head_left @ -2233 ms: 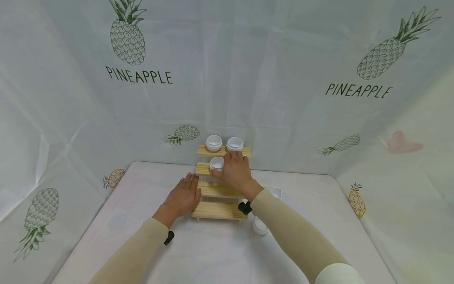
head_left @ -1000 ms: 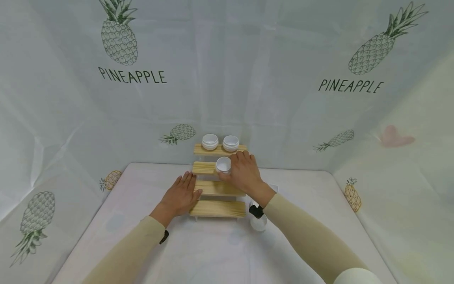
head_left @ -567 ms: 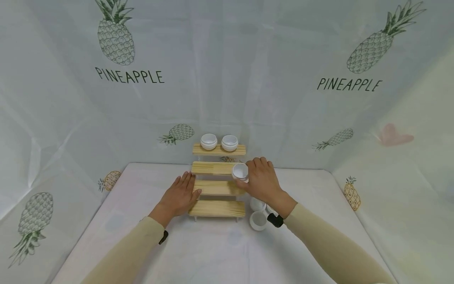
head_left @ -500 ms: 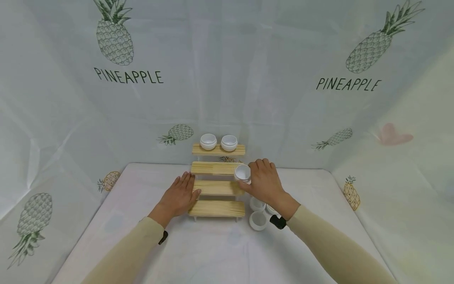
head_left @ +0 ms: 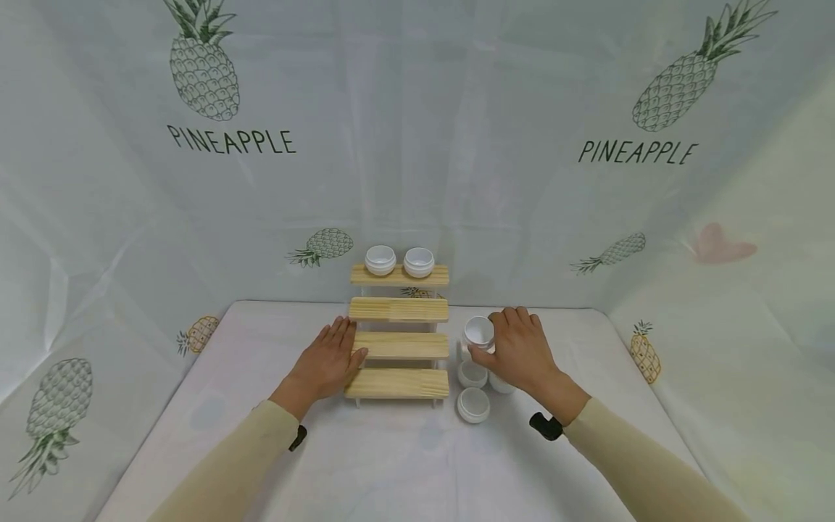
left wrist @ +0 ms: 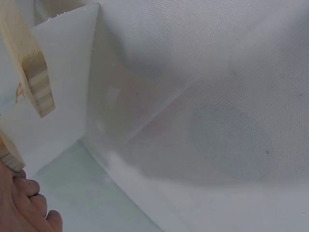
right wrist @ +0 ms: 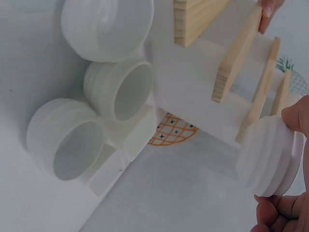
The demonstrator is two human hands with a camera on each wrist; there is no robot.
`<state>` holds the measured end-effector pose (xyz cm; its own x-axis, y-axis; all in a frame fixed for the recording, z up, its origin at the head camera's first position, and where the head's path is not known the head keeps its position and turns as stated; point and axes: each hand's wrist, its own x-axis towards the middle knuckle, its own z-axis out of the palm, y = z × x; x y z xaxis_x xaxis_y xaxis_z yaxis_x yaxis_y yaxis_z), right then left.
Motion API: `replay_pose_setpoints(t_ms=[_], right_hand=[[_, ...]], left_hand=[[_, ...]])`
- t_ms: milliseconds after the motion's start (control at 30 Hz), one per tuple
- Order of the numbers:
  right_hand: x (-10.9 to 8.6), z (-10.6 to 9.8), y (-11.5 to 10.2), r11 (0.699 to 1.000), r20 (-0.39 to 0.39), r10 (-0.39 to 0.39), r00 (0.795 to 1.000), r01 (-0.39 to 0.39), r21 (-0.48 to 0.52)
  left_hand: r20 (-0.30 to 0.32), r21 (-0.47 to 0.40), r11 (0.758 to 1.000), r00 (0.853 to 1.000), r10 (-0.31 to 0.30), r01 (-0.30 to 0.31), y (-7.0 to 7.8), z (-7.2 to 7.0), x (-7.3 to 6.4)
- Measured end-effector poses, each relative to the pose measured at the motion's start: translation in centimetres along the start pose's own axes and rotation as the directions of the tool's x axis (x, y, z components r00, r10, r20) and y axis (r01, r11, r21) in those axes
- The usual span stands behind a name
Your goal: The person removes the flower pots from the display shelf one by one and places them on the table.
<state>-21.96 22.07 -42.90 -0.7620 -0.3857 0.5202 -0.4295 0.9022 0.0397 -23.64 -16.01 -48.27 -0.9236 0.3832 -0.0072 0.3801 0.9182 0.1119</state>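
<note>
In the head view, a four-tier stand with wooden shelves (head_left: 398, 346) is at the middle back. My left hand (head_left: 327, 362) rests along its left side, fingers extended; in the left wrist view fingertips (left wrist: 29, 187) are right at a shelf end. Between thumb and fingers, my right hand (head_left: 522, 349) holds a small white round bowl (head_left: 478, 331) by its sides, right of the stand. The right wrist view shows this bowl (right wrist: 265, 157) side-on. Two similar bowls stand on the top shelf, one left (head_left: 380, 259) and one right (head_left: 419, 262).
Right of the stand, white bowls (head_left: 472, 404) stand on the table (head_left: 378, 464), one partly under my right hand. The right wrist view shows small square white dishes (right wrist: 107, 173) beside them. A pineapple-print curtain (head_left: 404, 145) hangs close behind.
My right hand has lifted the white bowl off the second shelf from the top and carried it right and down, past the stand's edge. My left hand has stayed at the stand's side.
</note>
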Motion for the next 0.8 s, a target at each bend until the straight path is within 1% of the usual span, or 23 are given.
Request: replay_pose_setpoints(t_ms=[233, 367, 567, 700, 800], right_hand=[[-1.9, 0.4, 1.2, 1.0, -0.017, -0.023, 1.0, 0.023, 0.0], [-3.2, 0.7, 1.9, 1.0, -0.01, -0.023, 1.0, 0.023, 0.007], [-4.8, 1.1, 3.0, 1.0, -0.015, -0.027, 1.0, 0.027, 0.005], [-5.8, 1.5, 3.4, 0.999, -0.019, -0.049, 0.999, 0.05, 0.011], [-6.6, 1.9, 3.5, 0.998, -0.007, -0.058, 0.998, 0.059, 0.012]], left_hand=[[-0.012, -0.012, 1.0, 1.0, 0.007, -0.007, -0.1, 0.2, 0.0], [-0.002, -0.003, 1.0, 1.0, 0.003, -0.003, -0.1, 0.2, 0.0], [-0.018, -0.007, 1.0, 1.0, 0.006, -0.007, 0.0, 0.2, 0.0], [-0.025, -0.011, 1.0, 1.0, 0.009, -0.009, -0.1, 0.2, 0.0], [-0.026, -0.018, 1.0, 1.0, 0.007, -0.008, -0.1, 0.3, 0.0]])
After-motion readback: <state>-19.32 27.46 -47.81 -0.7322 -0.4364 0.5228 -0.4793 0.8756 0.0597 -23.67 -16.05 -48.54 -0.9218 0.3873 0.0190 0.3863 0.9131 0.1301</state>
